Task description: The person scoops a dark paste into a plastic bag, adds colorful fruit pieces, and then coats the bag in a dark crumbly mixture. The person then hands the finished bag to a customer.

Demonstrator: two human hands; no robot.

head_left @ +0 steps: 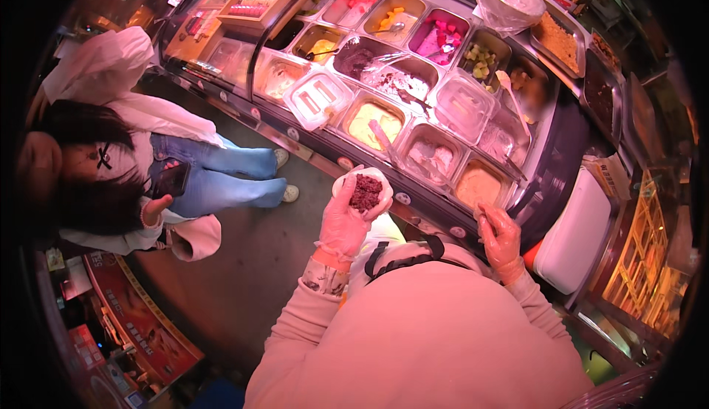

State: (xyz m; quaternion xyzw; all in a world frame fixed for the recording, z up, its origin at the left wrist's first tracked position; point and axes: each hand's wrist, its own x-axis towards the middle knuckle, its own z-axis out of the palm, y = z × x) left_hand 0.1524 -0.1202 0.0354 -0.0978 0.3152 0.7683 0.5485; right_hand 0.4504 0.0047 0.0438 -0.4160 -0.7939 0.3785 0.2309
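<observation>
Cupping a pale wrap, the left hand is carrying it in front of the surface, with dark filling sitting in its middle. Away to its right, the right hand is hovering just beside the tan tray, fingers bending inward; from here I can't tell whether they're pinching anything. As I'm judging it, the filling part is looking done, or nearly so, while the wrap is lying open, so closing it is seemingly remaining. Ahead of both hands, a spatula is resting in the yellow tray. Beyond the left hand's left, a person is holding a phone.
</observation>
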